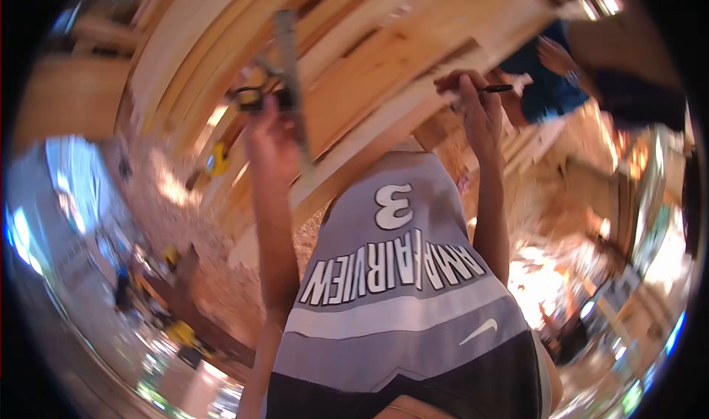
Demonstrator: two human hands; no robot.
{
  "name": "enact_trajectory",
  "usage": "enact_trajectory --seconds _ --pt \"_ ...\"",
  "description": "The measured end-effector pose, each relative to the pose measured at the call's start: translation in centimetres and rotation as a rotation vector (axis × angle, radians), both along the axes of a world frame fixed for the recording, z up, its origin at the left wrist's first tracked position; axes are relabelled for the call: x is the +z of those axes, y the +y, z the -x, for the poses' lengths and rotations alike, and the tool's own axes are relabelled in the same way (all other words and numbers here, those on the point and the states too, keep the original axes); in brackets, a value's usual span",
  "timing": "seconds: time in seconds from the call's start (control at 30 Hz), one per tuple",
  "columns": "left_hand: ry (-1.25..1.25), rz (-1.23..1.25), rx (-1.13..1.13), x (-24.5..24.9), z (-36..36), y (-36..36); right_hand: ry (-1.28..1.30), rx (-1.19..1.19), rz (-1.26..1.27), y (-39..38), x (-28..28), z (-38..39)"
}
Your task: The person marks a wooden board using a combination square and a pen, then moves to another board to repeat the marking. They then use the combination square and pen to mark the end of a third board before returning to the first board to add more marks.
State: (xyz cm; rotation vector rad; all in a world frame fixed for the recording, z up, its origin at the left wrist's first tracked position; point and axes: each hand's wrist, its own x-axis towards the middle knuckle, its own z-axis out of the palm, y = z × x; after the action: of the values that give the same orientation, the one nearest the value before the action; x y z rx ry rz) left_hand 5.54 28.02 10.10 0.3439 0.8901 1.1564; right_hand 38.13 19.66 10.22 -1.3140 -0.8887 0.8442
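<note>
My left hand (272,134) is raised over the boards and smeared by motion. Its fingers close on what looks like a combination square (286,49), with a long grey metal blade and a black and yellow head. The blade runs past the fingers toward the wrist. My right hand (478,108) grips a black marker (496,89) between thumb and fingers, its dark end sticking out to the right. Beneath both hands lie long pale wooden boards (369,72), side by side and slanting up to the right.
Another person's hand (555,55), with a wristwatch, is at the upper right beside blue clothing. A yellow tool (218,159) sits by the boards at left. Wood shavings (229,293) cover the ground. More yellow and black tools (179,333) lie lower left.
</note>
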Motion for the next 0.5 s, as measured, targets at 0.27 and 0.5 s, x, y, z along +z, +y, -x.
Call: enact_trajectory --seconds 0.27,0.5 --pt "-0.311 -0.012 0.427 0.1 -1.8 -11.6 -0.390 0.822 0.155 0.0 0.5 15.4" --pt "0.136 -0.196 0.530 -7.5 5.0 -23.6 -0.565 1.127 0.151 -1.7 0.0 18.8"
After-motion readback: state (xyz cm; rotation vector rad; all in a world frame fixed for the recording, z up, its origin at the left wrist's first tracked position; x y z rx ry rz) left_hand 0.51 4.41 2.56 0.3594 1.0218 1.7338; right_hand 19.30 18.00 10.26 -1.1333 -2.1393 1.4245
